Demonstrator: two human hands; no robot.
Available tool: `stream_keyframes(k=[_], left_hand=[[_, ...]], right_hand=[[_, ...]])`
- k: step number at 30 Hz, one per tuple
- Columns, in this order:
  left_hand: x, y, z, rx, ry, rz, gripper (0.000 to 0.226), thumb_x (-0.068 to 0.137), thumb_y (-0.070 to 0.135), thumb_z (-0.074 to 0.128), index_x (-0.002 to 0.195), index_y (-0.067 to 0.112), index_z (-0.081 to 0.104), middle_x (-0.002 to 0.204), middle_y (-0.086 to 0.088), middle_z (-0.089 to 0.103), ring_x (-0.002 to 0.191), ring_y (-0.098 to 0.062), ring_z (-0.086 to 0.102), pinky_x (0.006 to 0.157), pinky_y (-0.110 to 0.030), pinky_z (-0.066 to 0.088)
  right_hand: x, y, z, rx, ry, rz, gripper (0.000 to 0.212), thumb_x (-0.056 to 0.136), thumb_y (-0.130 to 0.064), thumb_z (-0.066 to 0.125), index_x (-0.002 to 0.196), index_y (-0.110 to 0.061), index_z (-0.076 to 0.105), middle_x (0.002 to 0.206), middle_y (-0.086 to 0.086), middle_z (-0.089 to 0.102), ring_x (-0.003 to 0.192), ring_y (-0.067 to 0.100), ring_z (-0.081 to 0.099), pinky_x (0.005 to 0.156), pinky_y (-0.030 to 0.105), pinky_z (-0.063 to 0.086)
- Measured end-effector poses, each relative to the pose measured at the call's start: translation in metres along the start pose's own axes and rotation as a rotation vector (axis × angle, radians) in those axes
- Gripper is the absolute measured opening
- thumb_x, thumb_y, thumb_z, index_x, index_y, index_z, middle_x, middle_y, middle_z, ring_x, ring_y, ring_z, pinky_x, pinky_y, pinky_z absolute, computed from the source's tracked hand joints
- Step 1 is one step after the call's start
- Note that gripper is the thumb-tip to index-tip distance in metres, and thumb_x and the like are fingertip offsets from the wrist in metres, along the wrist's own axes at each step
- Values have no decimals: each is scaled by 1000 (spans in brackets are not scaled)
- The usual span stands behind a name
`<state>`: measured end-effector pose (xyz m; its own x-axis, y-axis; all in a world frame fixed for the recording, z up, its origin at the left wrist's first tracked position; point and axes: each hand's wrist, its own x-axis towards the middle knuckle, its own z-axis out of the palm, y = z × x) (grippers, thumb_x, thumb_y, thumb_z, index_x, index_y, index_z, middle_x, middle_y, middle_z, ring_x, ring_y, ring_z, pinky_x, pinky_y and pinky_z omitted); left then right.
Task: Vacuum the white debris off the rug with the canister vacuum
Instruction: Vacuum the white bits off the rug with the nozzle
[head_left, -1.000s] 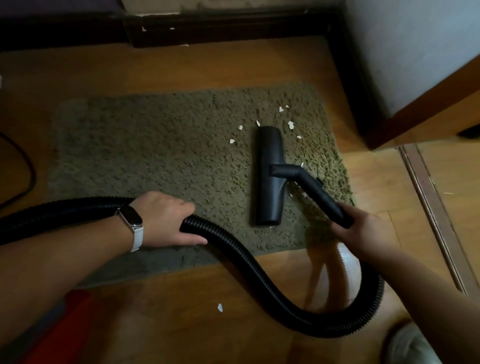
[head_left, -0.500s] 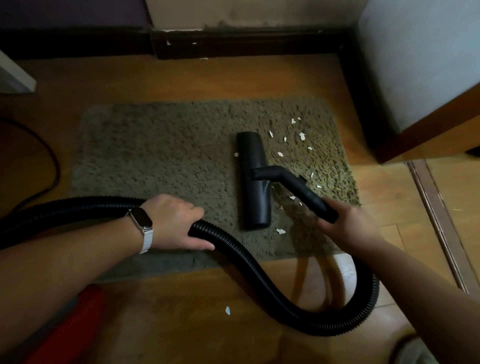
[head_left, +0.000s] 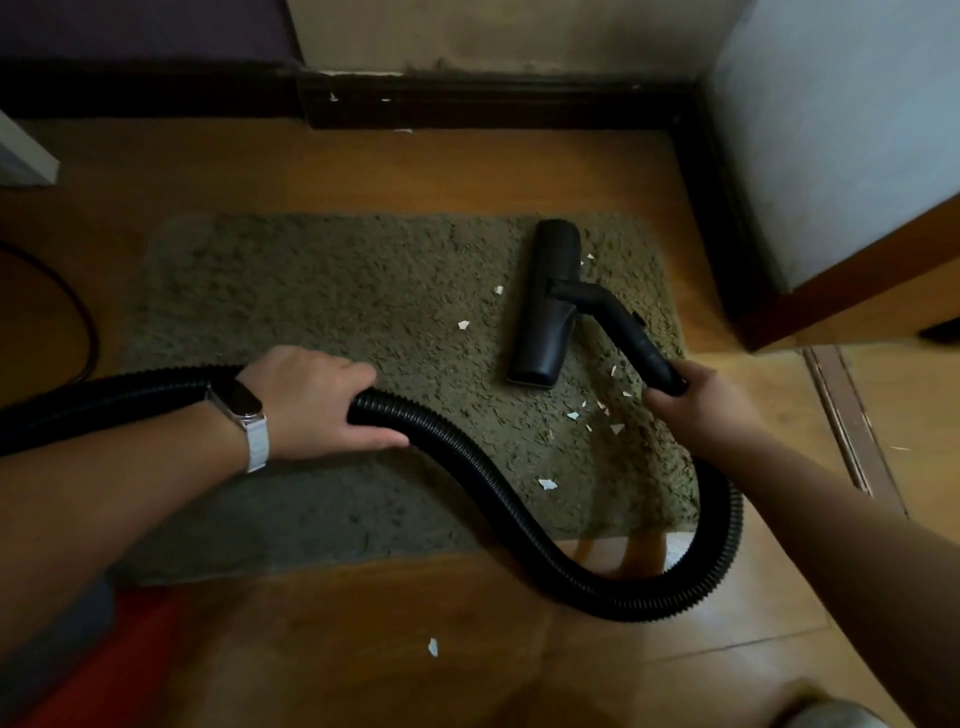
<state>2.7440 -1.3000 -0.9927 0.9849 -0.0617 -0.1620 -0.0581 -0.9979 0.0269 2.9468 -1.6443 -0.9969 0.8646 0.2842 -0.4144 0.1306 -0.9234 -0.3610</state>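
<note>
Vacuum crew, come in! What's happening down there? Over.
Left hand grips hose. Right hand grips wand, nozzle on rug. White bits beside nozzle. Hose loop crosses rug edge.

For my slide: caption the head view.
Left hand grips the hose; right hand holds the wand, nozzle on the debris-strewn rug.

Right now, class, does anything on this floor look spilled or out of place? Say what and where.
White scraps litter the right half of the rug around the nozzle. One stray scrap lies off the rug on the wooden floor, nearer the person, where rug-only passes would likely miss it.
</note>
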Motion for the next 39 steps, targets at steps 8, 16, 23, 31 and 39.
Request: stream_keyframes(k=[8, 16, 23, 31, 39], left_hand=[[1, -5, 9, 3, 4, -31, 81, 61, 96, 0, 77, 32, 46, 61, 15, 44, 56, -8, 46, 45, -24, 26], [-3, -8, 27, -39, -43, -27, 74, 62, 96, 3, 74, 33, 39, 64, 16, 46, 57, -3, 45, 52, -25, 40], [-1, -7, 26, -70, -73, -48, 69, 64, 93, 10, 76, 32, 41, 64, 16, 43, 61, -8, 48, 53, -27, 40], [9, 3, 32, 68, -212, 132, 70, 69, 92, 15, 89, 30, 41, 87, 12, 56, 77, -13, 58, 60, -28, 45], [14, 62, 49, 130, -388, 419, 55, 91, 70, 36, 109, 19, 44, 102, -3, 60, 82, -23, 61, 69, -40, 54]], right_hand=[[22, -49, 14, -84, -89, -126, 29, 89, -33, 64, 118, -33, 61, 82, -4, 64, 69, 13, 65, 60, 32, 55], [23, -53, 21, -103, -114, -184, 35, 88, -32, 65, 122, -38, 60, 80, -5, 66, 66, 12, 65, 64, 36, 59], [18, -9, 5, -3, -53, -34, 28, 90, -30, 67, 118, -29, 61, 82, -2, 62, 71, 13, 60, 58, 25, 45], [17, -28, 25, -10, -42, -59, 29, 90, -29, 65, 119, -32, 60, 79, -4, 63, 64, 14, 63, 52, 26, 48], [21, -27, 29, -15, -54, -55, 22, 89, -33, 65, 109, -35, 59, 78, -2, 63, 66, 15, 63, 59, 33, 53]])
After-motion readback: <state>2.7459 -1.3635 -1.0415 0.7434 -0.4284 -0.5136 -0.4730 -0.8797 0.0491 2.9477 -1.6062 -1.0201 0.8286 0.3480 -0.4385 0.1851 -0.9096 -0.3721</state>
